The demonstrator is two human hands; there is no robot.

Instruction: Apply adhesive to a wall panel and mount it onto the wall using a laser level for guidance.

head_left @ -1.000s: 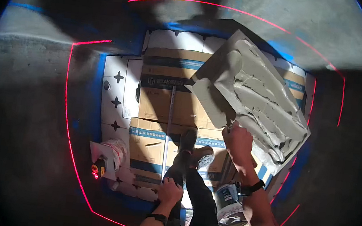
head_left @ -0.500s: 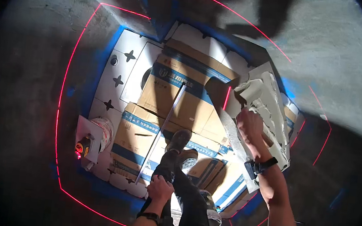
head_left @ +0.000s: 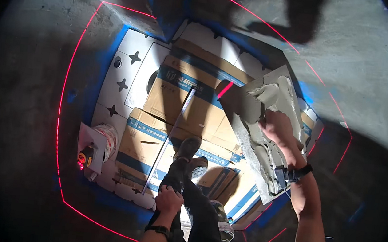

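Observation:
A large grey slab (head_left: 246, 145) lies at the right, tilted across the cardboard, with thick wet mortar (head_left: 272, 94) spread unevenly on it. My right hand (head_left: 276, 129) is closed over the middle of the slab on a trowel handle; the trowel's blade is hard to separate from the grey mortar and shadow. My left hand (head_left: 169, 199) rests at my left thigh with curled fingers; whatever it may grip is hidden. A long graduated straightedge (head_left: 168, 142) lies beside my legs on the cardboard sheets (head_left: 195, 109).
White tiles with dark crosses (head_left: 123, 66) edge the floor. At lower left, a yellow-black laser level (head_left: 85, 157) stands by a white bucket (head_left: 109, 143). Another bucket (head_left: 220, 230) sits behind my right leg. Concrete walls (head_left: 357, 48) surround the area, crossed by red laser lines.
The view has swung, shifting the floor and slab. My right hand and trowel have moved from the slab's left edge into the mortar; my left hand stays at my thigh.

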